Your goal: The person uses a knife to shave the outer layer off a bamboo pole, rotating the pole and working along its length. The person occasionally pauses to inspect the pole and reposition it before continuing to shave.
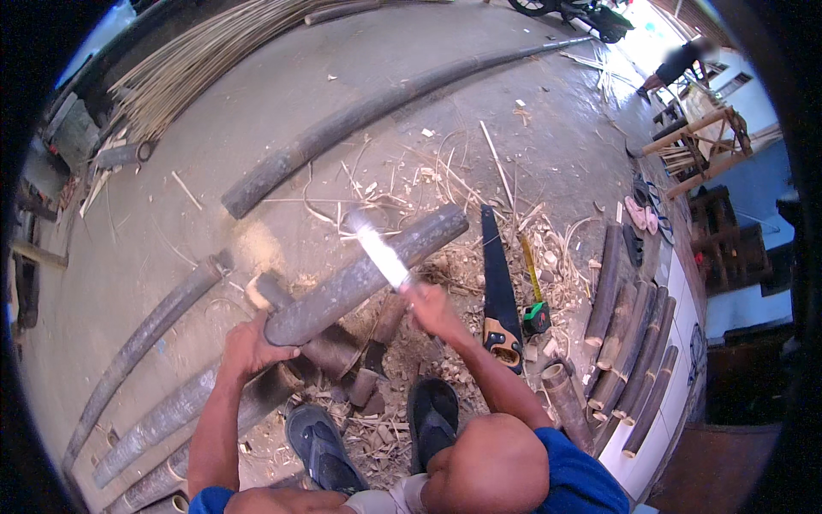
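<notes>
A thick dark grey bamboo section [342, 295] slants up to the right in front of me. My left hand [250, 346] is closed around its near left end, the thumb over the rim. In my right hand [433, 310] is a wide-bladed knife [382, 255], its handle gripped in the fist. The blade, bright and smeared by motion, crosses over the section's upper side; whether it touches the bamboo I cannot tell. Below the section are shorter bamboo pieces [332, 349], partly hidden by it. Right of my right hand lie a handsaw [499, 278] and a green-and-black tape measure [537, 318].
Shavings [390, 437] litter the floor around my sandalled feet. A long bamboo pole [342, 128] lies beyond; a curved one [141, 343] lies left. Cut bamboo lengths [629, 343] line the right side. Thin strips [197, 64] are piled far left. A person [678, 64] is far right.
</notes>
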Tool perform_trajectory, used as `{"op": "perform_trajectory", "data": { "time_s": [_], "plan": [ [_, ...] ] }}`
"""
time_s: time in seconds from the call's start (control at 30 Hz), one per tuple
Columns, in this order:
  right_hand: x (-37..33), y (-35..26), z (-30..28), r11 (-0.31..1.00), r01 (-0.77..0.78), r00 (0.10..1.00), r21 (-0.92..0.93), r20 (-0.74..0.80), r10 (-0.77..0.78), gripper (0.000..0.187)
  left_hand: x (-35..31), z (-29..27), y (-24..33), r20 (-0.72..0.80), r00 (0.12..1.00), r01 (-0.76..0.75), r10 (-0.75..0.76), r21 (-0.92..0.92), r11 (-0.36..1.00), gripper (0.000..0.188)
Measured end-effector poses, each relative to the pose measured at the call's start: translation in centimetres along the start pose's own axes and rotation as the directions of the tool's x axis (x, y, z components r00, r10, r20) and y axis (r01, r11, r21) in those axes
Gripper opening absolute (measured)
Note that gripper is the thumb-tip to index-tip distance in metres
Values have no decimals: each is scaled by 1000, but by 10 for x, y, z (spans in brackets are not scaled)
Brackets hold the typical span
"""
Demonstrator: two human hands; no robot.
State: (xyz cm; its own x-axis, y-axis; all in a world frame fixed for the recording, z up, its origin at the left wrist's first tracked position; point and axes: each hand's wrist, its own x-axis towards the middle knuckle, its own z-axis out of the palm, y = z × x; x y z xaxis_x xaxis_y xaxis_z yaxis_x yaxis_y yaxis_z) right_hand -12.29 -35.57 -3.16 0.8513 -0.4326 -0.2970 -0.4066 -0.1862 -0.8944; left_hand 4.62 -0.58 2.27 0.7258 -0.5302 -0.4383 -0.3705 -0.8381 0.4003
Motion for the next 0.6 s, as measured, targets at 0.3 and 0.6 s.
{"op": "perform_trajectory", "data": {
  "time_s": [0.3, 0.6],
  "plan": [
    [5, 6, 2, 960, 69, 998, -273, 16, -67, 57, 9, -3, -7, 55, 998, -17, 20, -55, 998, 110],
    [-6, -1, 11, 971, 55, 989, -232, 145, -21, 53, 12, -6, -7, 120, 993, 4, 6, -80, 997, 115]
  ]
}}
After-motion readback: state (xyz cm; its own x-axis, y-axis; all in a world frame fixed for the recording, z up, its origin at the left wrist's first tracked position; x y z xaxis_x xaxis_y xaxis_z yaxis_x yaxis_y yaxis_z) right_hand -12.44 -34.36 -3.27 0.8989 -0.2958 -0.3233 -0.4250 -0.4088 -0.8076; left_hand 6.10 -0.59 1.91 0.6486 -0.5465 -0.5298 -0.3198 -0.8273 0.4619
